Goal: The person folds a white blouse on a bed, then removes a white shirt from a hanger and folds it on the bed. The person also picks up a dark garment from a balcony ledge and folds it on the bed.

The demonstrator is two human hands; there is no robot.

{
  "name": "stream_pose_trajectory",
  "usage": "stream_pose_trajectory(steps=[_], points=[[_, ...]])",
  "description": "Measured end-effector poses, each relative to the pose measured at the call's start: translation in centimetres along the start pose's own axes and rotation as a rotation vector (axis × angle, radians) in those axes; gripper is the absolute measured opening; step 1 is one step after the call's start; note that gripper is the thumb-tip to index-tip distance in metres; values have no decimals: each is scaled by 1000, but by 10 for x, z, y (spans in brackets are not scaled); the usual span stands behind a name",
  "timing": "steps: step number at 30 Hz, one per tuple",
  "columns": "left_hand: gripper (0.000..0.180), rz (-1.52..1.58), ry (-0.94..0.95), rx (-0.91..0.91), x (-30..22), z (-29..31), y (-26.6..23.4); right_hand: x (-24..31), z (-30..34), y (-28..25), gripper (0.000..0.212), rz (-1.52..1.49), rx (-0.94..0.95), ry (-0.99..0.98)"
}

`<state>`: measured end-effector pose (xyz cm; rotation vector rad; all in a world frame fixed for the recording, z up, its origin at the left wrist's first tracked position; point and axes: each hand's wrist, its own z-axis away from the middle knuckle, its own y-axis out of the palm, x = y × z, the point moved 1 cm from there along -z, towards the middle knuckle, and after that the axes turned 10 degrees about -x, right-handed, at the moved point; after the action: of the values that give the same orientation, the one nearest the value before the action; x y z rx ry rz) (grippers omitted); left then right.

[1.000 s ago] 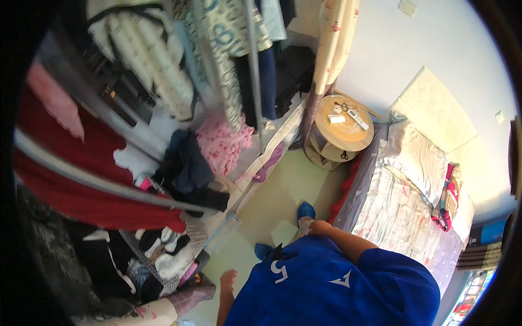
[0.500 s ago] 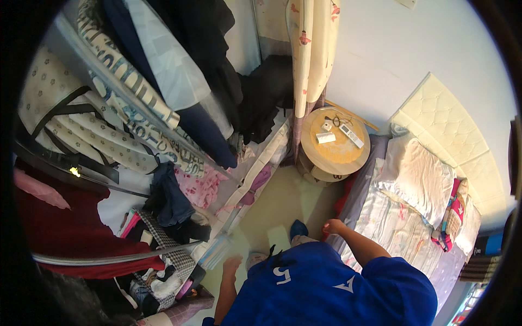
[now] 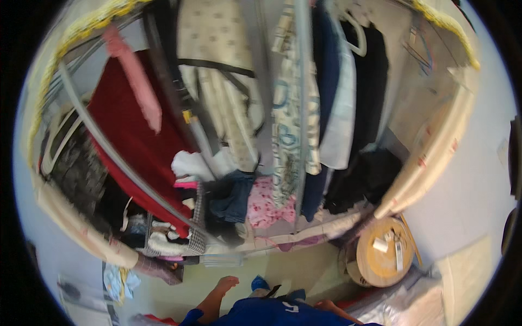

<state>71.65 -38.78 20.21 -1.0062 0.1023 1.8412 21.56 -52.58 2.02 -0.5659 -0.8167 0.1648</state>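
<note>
My left hand [image 3: 227, 284] hangs over the floor at the bottom of the view, fingers loosely extended and nothing visible in it. My right hand [image 3: 326, 306] is low in front of my blue shirt, near the bed; its fingers are blurred. Neither hand touches the clothes. Ahead stands an open fabric wardrobe with a dark red garment [image 3: 130, 125], a patterned cream garment [image 3: 217, 38], a white-and-blue printed garment [image 3: 288, 119], a light blue garment [image 3: 338, 119] and black clothes [image 3: 371, 81] hanging. Dark blue jeans [image 3: 235, 198] and pink floral cloth [image 3: 269, 204] lie at its bottom.
A checked storage box [image 3: 200, 217] with clothing sits low in the wardrobe, behind a metal pole [image 3: 125, 163]. At the right stands a round wooden side table [image 3: 380, 266] with a white remote [image 3: 399, 255]. The bed [image 3: 418, 304] is at the lower right.
My view has swung left and up from the bed and side table to face the wardrobe. Both hands now appear lower in the picture, with nothing visibly picked up.
</note>
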Motion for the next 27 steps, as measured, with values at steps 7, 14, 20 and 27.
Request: stream_pose_trajectory(steps=[7, 14, 20, 27], points=[[28, -74, -106, 75, 109, 13, -52, -60, -105, -42, 43, -65, 103, 524], [31, 197, -74, 136, 248, 12, -110, 92, -103, -90, 28, 155, -84, 372], [31, 38, 12, 98, 182, -57, -175, 221, -140, 6, 33, 424, -11, -170], [32, 97, 203, 115, 43, -82, -202, 318, -184, 36, 52, 110, -76, -235]])
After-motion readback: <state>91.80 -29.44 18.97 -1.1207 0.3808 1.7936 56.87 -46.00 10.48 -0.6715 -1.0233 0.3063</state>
